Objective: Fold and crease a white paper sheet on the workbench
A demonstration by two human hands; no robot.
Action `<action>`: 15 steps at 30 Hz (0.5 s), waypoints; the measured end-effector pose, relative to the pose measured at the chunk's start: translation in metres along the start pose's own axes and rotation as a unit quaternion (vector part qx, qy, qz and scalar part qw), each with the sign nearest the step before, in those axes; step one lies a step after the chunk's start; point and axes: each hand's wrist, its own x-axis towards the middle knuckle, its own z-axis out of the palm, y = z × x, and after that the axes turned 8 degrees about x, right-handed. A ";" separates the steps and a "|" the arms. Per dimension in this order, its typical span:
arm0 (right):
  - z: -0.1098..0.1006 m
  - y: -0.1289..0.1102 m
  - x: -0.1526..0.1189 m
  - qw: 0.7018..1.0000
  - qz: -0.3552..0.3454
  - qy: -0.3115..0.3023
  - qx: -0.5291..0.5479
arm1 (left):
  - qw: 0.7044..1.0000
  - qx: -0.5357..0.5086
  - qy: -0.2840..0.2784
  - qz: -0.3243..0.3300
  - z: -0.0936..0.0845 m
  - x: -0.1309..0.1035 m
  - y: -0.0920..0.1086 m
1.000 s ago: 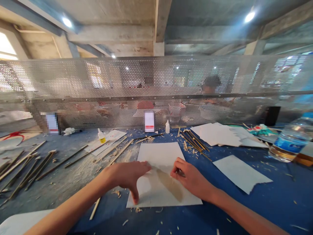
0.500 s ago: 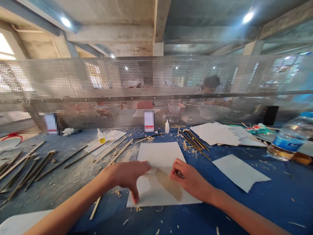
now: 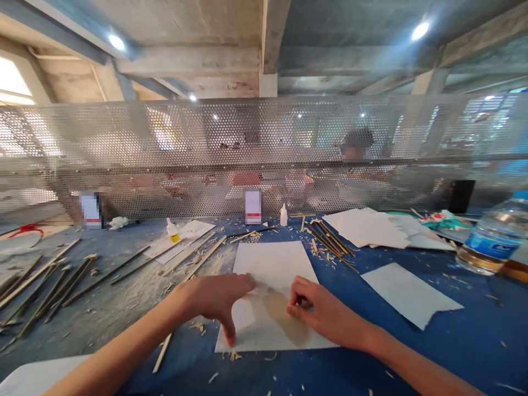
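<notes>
In the head view, the left grip [image 3: 214, 297] is spread and released, its thumb and fingertips pressing on the white sheet [image 3: 270, 258], which lies flat on the table [image 3: 449, 357] under and between both hands. The right grip [image 3: 319, 308] is curled over the sheet's right side; whether it pinches anything I cannot tell.

Well right of the right grip stands a clear bottle [image 3: 490, 245], brownish in its lower part; whether that is liquid is unclear. Beyond the grips stand a small white bottle [image 3: 283, 216] and, farther left, a yellow-labelled bottle [image 3: 173, 233]; their contents are hidden.

Against half a second ago, both grips keep their places on the sheet; only the whole view has shifted slightly.

The sheet's near edge runs between the wrists. Rightward, blue table reaches to a torn sheet [image 3: 412, 294]; leftward, sticks [image 3: 78, 283] crowd the room beyond the left forearm.
</notes>
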 end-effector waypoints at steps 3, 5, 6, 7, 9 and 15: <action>0.000 0.001 0.001 0.999 -0.004 0.037 -0.024 | 1.000 0.005 -0.007 -0.009 -0.002 -0.001 0.002; 0.000 0.003 0.002 0.998 -0.003 0.046 -0.031 | 1.000 0.001 -0.012 -0.016 -0.004 -0.001 0.003; -0.001 0.004 0.003 0.999 0.000 0.042 -0.028 | 1.000 -0.003 -0.015 -0.017 -0.004 -0.001 0.003; -0.001 0.004 0.003 0.999 0.004 0.037 -0.024 | 1.000 -0.008 -0.017 -0.016 -0.004 -0.001 0.003; -0.002 0.005 0.004 0.999 0.007 0.037 -0.022 | 1.000 -0.015 -0.016 -0.014 -0.004 -0.001 0.003; -0.002 0.006 0.002 1.000 0.003 0.028 -0.014 | 1.000 -0.011 -0.012 -0.015 -0.004 -0.001 0.002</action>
